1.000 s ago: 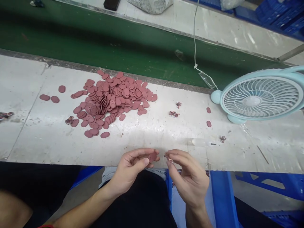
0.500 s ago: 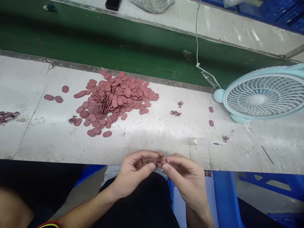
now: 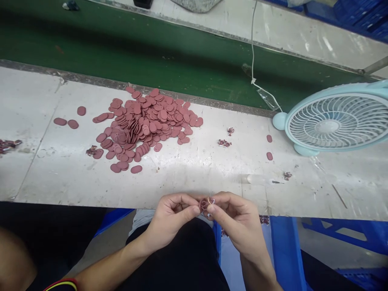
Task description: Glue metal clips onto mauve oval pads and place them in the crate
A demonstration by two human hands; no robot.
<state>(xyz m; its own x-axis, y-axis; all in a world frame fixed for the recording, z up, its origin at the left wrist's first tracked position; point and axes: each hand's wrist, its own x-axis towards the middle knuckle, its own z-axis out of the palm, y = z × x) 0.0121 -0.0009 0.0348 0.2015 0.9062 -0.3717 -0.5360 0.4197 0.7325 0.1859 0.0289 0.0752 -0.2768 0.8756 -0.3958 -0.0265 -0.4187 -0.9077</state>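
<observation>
My left hand (image 3: 172,220) pinches a reddish-brown oval piece (image 3: 203,205) between thumb and fingers, just over the table's front edge. Opposite it, my right hand (image 3: 238,222) pinches a small shiny dark-red piece (image 3: 211,200) against the oval's right side. Fingertips partly cover both pieces, so I cannot tell whether they are joined. Beyond my hands lies a large heap of flat reddish oval pieces (image 3: 163,117). A small cluster of shiny dark-red pieces (image 3: 224,143) lies to the heap's right.
A clear bottle with a thin dark tip (image 3: 260,179) lies at the right. Behind it stands a light-blue fan (image 3: 333,121) with its cable (image 3: 252,52) crossing the green strip (image 3: 194,64). A blue crate (image 3: 285,250) is below the table's edge. A person's bare limb shows at lower left.
Both hands have drawn slightly closer together, and the oval piece now shows more of its face between the fingertips. The camera view has shifted a little.
</observation>
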